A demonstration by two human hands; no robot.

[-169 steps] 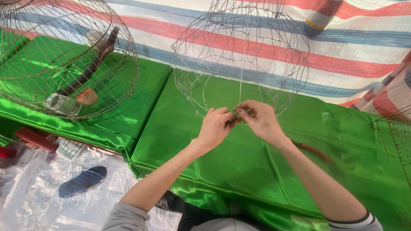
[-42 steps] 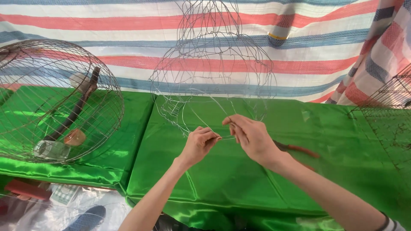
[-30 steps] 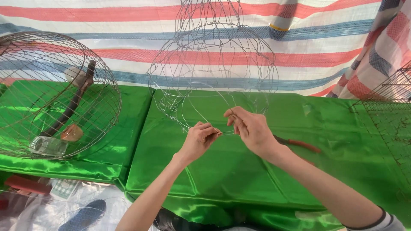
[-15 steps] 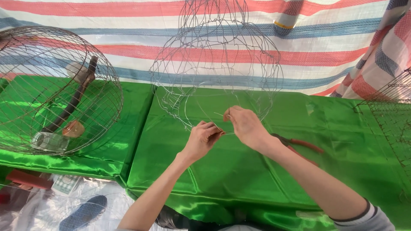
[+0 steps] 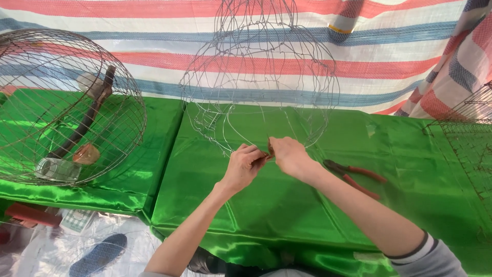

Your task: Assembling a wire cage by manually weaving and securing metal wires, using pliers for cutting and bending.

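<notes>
Bare green cloth (image 5: 266, 205) near hands; wire frame (image 5: 259, 82) blocks behind, pliers (image 5: 353, 177) right.

Two hands, the left hand (image 5: 245, 165) and the right hand (image 5: 290, 157), meet at one unfinished wire frame (image 5: 259, 82). Left of that frame stands one finished round wire cage (image 5: 61, 102); right of it lie one pair of red-handled pliers (image 5: 353, 176) and one wire mesh panel (image 5: 469, 138). One dark sandal (image 5: 97, 254) lies on the floor below the cage.

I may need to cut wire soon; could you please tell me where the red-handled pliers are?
The red-handled pliers lie on the green satin cloth, just right of the right hand.
</notes>
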